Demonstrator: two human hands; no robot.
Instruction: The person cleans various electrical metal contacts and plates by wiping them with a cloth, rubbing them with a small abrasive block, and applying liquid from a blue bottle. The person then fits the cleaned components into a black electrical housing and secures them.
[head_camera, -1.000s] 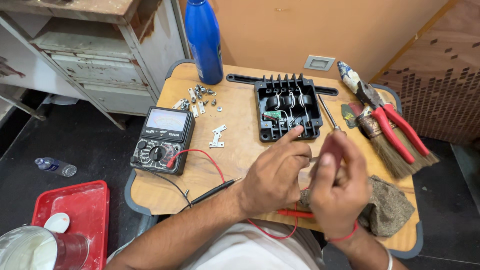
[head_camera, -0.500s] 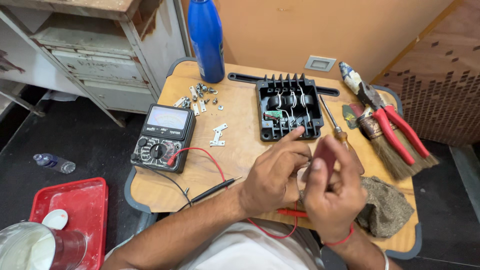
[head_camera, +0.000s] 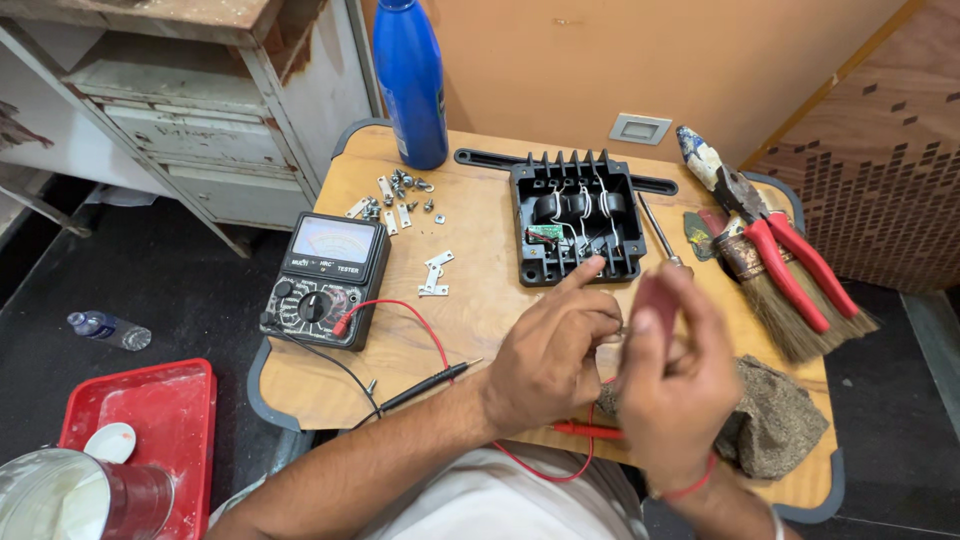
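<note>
Pinched something tiny between left hand (head_camera: 548, 360) and right hand (head_camera: 672, 385), at six o'clock of black housing (head_camera: 577, 220); part unclear, easily dropped among the screws (head_camera: 400, 195).

A small wooden counter (head_camera: 480, 300) with rounded corners, crowded with tools and parts.

On it stand a blue bottle (head_camera: 412, 85) at the far edge and a black analogue meter (head_camera: 327, 279) on the left, its red lead (head_camera: 420, 325) and black probe (head_camera: 425, 385) trailing across the wood. Loose screws and metal brackets (head_camera: 400, 198) lie near the bottle, two more brackets (head_camera: 435, 275) beside the meter. A black finned housing (head_camera: 575, 225) sits mid-counter, a screwdriver (head_camera: 660, 232) just beside it; red-handled pliers (head_camera: 775, 235) lie over a brush (head_camera: 790, 310), and a brown rag (head_camera: 775, 420) sits at the near right.
</note>
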